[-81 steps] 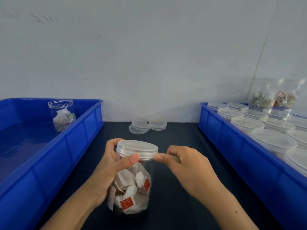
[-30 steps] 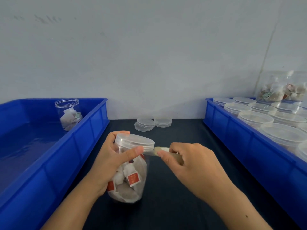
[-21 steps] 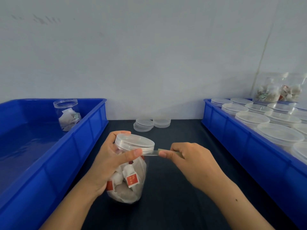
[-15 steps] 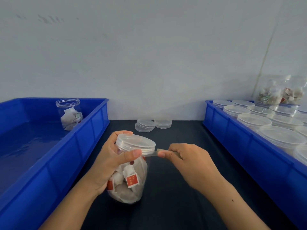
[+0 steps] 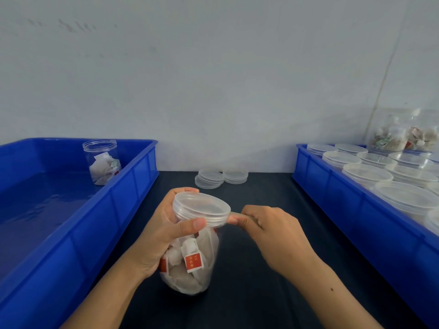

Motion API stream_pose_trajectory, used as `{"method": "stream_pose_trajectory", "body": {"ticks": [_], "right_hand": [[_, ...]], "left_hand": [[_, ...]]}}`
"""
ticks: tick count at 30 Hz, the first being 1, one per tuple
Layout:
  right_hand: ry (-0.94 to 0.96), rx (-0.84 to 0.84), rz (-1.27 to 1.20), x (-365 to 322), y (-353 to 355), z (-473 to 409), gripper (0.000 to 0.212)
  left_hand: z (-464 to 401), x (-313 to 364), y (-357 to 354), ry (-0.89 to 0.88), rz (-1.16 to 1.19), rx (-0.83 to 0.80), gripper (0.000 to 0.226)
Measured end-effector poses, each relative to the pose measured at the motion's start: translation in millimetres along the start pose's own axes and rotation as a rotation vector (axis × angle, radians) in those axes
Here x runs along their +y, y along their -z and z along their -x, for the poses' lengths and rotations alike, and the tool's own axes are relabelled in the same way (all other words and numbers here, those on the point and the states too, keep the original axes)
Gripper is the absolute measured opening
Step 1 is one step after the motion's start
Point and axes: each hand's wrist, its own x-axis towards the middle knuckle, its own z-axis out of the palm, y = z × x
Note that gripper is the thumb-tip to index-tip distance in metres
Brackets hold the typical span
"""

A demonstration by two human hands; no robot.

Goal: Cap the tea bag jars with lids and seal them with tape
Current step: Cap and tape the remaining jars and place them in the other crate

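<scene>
Left hand (image 5: 161, 231) fingers wrap the capped jar (image 5: 192, 255) — right hand (image 5: 268, 231) pinches what looks like tape (image 5: 235, 213) at the lid (image 5: 202, 208).

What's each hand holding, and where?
Left hand grips the capped jar around its neck, thumb on the lid rim. Right hand pinches the tape beside the lid.

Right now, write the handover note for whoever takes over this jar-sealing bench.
Left hand grips the capped jar on the table, thumb on the lid rim. Right hand pinches a tape strip at the lid's right edge.
Done: lid on this jar.
Left: wrap the tape round the lid seam, then cap and tape the open jar in the left bin.
Spare lids lie at the table's back; capped jars fill the right bin.
</scene>
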Motion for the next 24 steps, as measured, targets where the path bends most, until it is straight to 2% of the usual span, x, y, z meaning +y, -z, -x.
{"method": "stream_pose_trajectory", "body": {"ticks": [3, 6, 8, 11, 12, 17, 21, 24], "right_hand": [[-0.023, -0.037, -0.073, -1.9, -1.5, 1.3, 0.098], [-0.057, -0.051, -0.131, -1.9, -2.9, 3.7, 0.098], [-0.084, -0.051, -0.155, 0.3, -3.8, 4.5, 0.095], [-0.11, -0.04, -0.181, 4.3, -3.6, 5.7, 0.089], [-0.109, -0.033, -0.178, 5.3, -3.9, 6.0, 0.085], [-0.108, -0.04, -0.16, 7.3, -2.6, 6.9, 0.063], [-0.066, -0.024, -0.095, 4.7, -3.6, 6.7, 0.066], [-0.035, -0.02, -0.053, 2.5, -6.5, 8.4, 0.066]], "left_hand": [[0.4, -2.0, 1.2, 0.002, 0.035, 0.021, 0.119], [1.7, 2.0, -1.5, -0.018, 0.008, 0.026, 0.118], [2.1, 4.2, -4.5, -0.042, -0.012, 0.054, 0.101], [1.8, 2.4, -8.8, -0.075, -0.046, 0.069, 0.051], [1.9, 1.3, -10.3, -0.09, -0.061, 0.074, 0.046], [1.9, -2.7, -16.5, -0.175, -0.069, 0.113, 0.043], [2.0, -3.8, -14.6, -0.185, -0.125, 0.083, 0.045], [3.9, -2.6, -12.9, -0.204, -0.28, 0.07, 0.03]]}}
